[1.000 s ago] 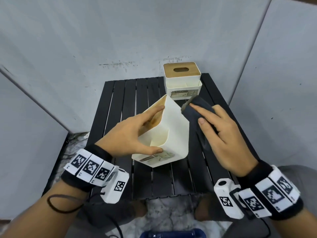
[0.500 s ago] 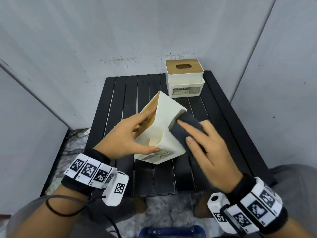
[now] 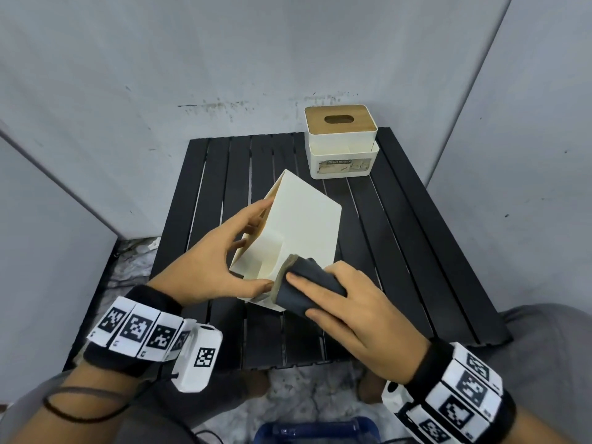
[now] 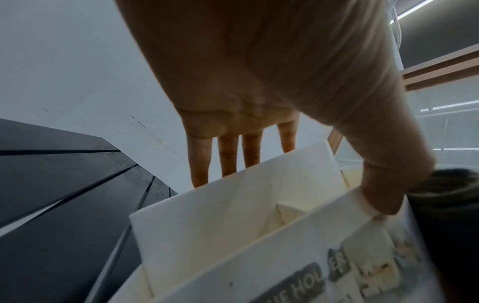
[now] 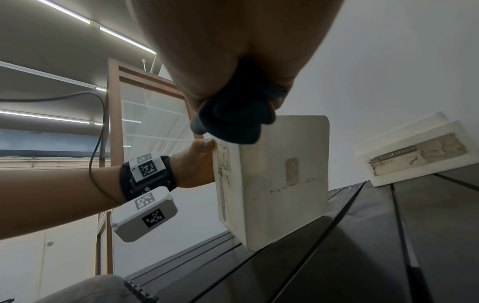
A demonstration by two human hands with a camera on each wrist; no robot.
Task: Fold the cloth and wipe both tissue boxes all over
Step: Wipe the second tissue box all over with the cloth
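From my head cam, my left hand (image 3: 205, 270) has the near tissue box (image 3: 298, 225) tipped up on one edge on the black slatted counter (image 3: 400, 238), thumb on the labelled front and fingers over the wooden top, while my right hand (image 3: 358, 312) has its fingers laid over the folded dark cloth (image 3: 304, 288), pushing it onto the box's lower front corner. The second tissue box (image 3: 341, 145) sits upright at the far right of the counter, well apart and not being touched. Left wrist cam: thumb pinching the front wall by the label, fingers mostly hidden behind the box, so it looks like a firm brace. Right wrist cam: cloth bunched under my palm against the top corner of the box's scuffed side, and I honestly can't tell how much of it lies flat. Tip for this bit: keep the box braced, flatten the cloth, work face by face, don't skip the underside. Grey partition walls all round, strip lights overhead.
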